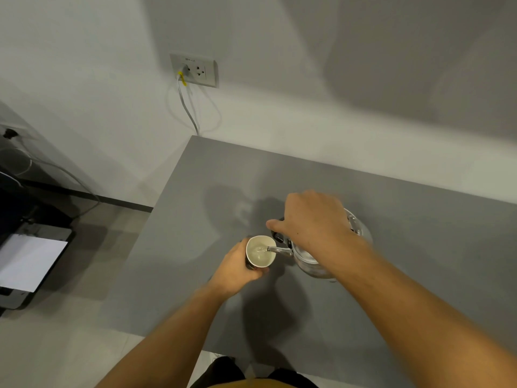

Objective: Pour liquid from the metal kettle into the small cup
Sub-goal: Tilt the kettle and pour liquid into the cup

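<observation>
A small cup (258,257), white inside and dark outside, is held over the grey table (419,219) by my left hand (237,271), which wraps its near side. The shiny metal kettle (310,261) is tilted to the left, its spout (278,250) reaching over the cup's rim. Clear liquid runs from the spout into the cup. My right hand (313,219) grips the kettle's dark handle from above and hides most of the kettle's top.
The table's left edge runs close beside the cup. A wall socket (194,70) with a white cable sits on the wall behind. A printer with white paper (28,261) stands on the floor at the left.
</observation>
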`<action>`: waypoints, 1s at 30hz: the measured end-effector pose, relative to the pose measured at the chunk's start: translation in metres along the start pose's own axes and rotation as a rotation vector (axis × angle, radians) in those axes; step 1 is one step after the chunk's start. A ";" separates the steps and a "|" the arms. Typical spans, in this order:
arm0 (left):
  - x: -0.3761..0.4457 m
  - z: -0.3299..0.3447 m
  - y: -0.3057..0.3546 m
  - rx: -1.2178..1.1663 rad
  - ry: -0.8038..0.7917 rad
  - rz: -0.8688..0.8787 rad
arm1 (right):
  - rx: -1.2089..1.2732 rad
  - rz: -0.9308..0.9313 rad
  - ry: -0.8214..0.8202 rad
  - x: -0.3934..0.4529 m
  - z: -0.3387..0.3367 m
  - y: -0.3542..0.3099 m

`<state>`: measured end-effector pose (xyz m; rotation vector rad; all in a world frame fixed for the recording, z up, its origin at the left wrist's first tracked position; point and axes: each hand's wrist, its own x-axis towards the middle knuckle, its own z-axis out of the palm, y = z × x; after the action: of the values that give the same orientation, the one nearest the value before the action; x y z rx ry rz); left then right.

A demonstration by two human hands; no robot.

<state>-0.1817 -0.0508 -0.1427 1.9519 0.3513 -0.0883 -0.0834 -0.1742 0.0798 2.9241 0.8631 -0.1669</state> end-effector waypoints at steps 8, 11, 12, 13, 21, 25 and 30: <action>0.000 0.000 0.001 0.001 0.006 0.000 | 0.011 -0.004 -0.004 0.001 0.000 0.000; 0.001 0.000 0.000 -0.004 0.005 0.009 | 0.012 -0.012 -0.004 0.002 0.000 -0.001; 0.001 0.000 -0.001 -0.005 0.006 0.011 | 0.007 -0.019 0.002 0.002 0.000 -0.001; 0.001 0.000 -0.001 -0.006 0.006 0.013 | 0.003 -0.025 0.006 0.001 0.000 -0.002; 0.000 0.000 0.000 -0.005 0.006 0.023 | 0.000 -0.047 0.012 0.001 -0.001 -0.002; 0.001 0.000 -0.001 -0.003 0.007 0.021 | 0.001 -0.052 0.018 0.001 0.000 -0.003; 0.000 0.000 -0.001 -0.002 0.000 0.015 | 0.002 -0.039 0.017 0.000 0.000 -0.003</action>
<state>-0.1819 -0.0506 -0.1433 1.9520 0.3371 -0.0781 -0.0848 -0.1714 0.0791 2.9160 0.9240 -0.1461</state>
